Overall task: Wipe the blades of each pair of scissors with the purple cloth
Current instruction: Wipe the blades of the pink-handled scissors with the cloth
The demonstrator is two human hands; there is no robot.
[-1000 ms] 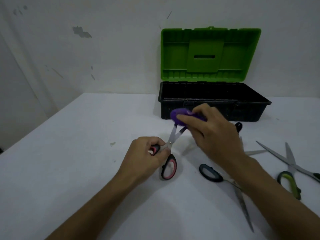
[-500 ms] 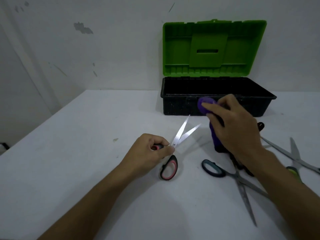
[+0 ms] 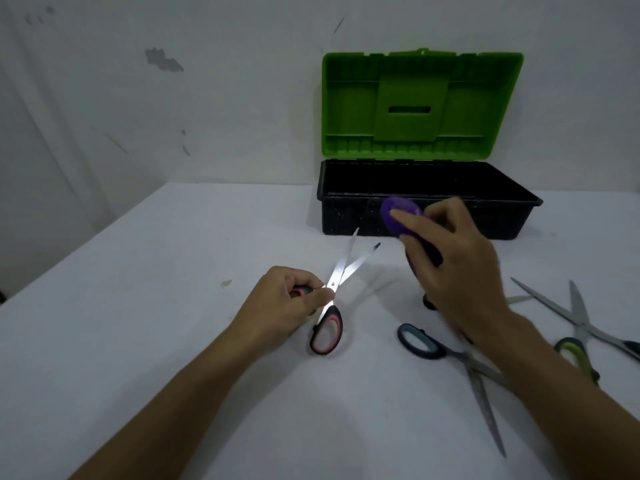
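Observation:
My left hand [image 3: 289, 304] grips one handle of the red-and-black scissors [image 3: 341, 271]. Their blades are spread apart and point up and away, toward the toolbox. The other handle loop rests on the table. My right hand [image 3: 460, 268] holds the bunched purple cloth [image 3: 398, 214] just right of the blade tips, apart from them. Blue-handled scissors [image 3: 446, 355] lie open on the table under my right forearm. Green-handled scissors [image 3: 575, 327] lie open at the right edge. A black handle [image 3: 429, 301] of another pair peeks out from under my right hand.
An open toolbox stands at the back against the wall, with a black tray [image 3: 346, 216] and a raised green lid [image 3: 420, 105]. The white table [image 3: 138, 306] stretches to the left, with a small mark [image 3: 225, 283] on it.
My right hand pulled the purple cloth off the blades and moved right and away. The blades, covered a second ago, now show bare and spread. My left hand kept its grip.

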